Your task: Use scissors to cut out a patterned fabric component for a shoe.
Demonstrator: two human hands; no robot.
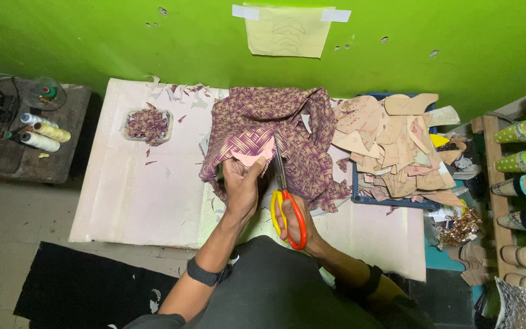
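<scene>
my left hand (243, 186) is curled closed around the near edge of the woven-print cloth (263, 137), thumb and fingers pinching it together with a pale pink pattern piece (252, 156) that peeks out just above my knuckles. my right hand (293, 222) is closed through the loops of the scissors (286, 204), fingers wrapped in the orange and yellow handles. the blades point away from me and run up into the cloth right beside the pink piece; they look nearly together, though i cannot tell exactly how far apart they stand.

the cloth is maroon with a cream basket-weave pattern, bunched and folded in a loose heap at the middle of the pale pink table (135, 195), toward its far edge. its near edge hangs ragged, with a frayed corner trailing to the right of the scissors.

just right of the cloth lies a spread pile of tan cut-out pattern pieces (391, 146) over a blue tray (357, 183). to the left, well apart from my hands, a small clear tub (147, 125) holds scraps of the same print, and a few snippets lie scattered near it. thread spools (39, 134) rest on a dark side table at far left. a paper sheet (287, 30) is taped to the green wall above.
</scene>
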